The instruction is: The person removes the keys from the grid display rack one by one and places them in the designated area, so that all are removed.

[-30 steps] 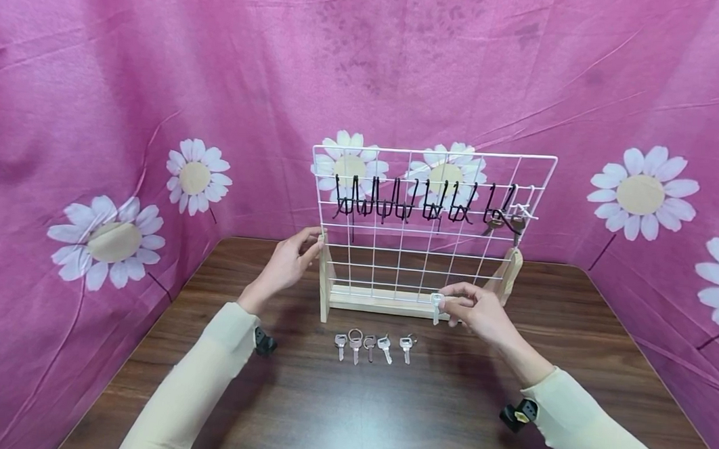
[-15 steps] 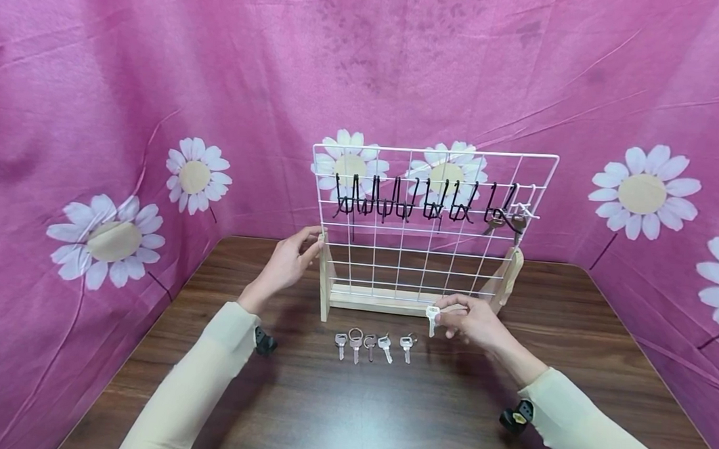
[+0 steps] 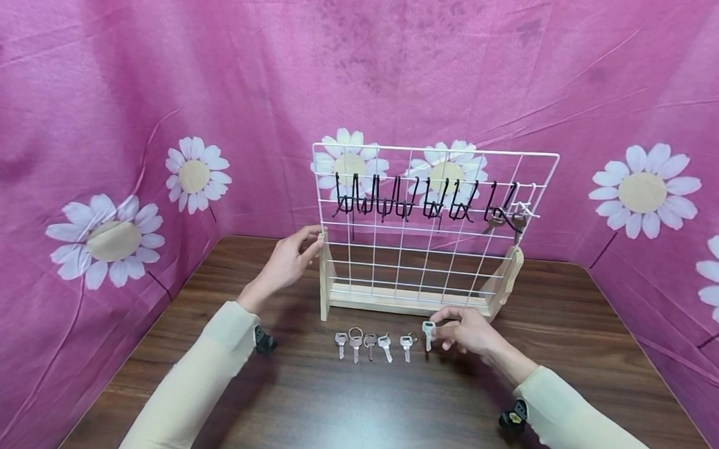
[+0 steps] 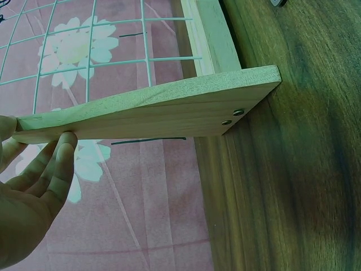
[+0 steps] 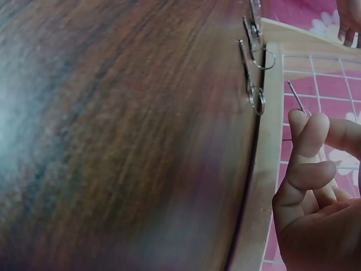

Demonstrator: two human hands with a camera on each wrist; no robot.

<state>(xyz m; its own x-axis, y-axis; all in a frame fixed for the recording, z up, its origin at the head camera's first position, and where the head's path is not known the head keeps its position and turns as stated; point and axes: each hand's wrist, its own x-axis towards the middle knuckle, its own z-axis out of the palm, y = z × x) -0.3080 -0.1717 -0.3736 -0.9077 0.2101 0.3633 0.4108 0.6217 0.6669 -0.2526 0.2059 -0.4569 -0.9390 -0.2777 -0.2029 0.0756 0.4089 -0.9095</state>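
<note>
My right hand [image 3: 465,330] pinches a silver key [image 3: 428,335] between thumb and fingers, with its blade pointing down. The key is just to the right of a row of several silver keys [image 3: 385,348] lying on the table, some with rings. In the right wrist view, the held key [image 5: 295,96] shows as a thin edge beyond the fingertips. My left hand [image 3: 289,258] grips the left wooden upright of the wire grid rack [image 3: 399,257]. The left wrist view has thumb and fingers on either side of that wooden upright [image 4: 169,104].
Several black hooks [image 3: 434,205] hang in a row across the grid. At the right end, dark keys [image 3: 518,223] hang beside a white hook [image 3: 523,210]. The rack's wooden base bar [image 3: 380,299] is behind the row of keys on the brown table [image 3: 301,411]. A pink floral cloth [image 3: 268,111] surrounds the table.
My right hand has moved down and slightly left with the key, from in front of the base bar to beside the row. My left hand has stayed on the upright.
</note>
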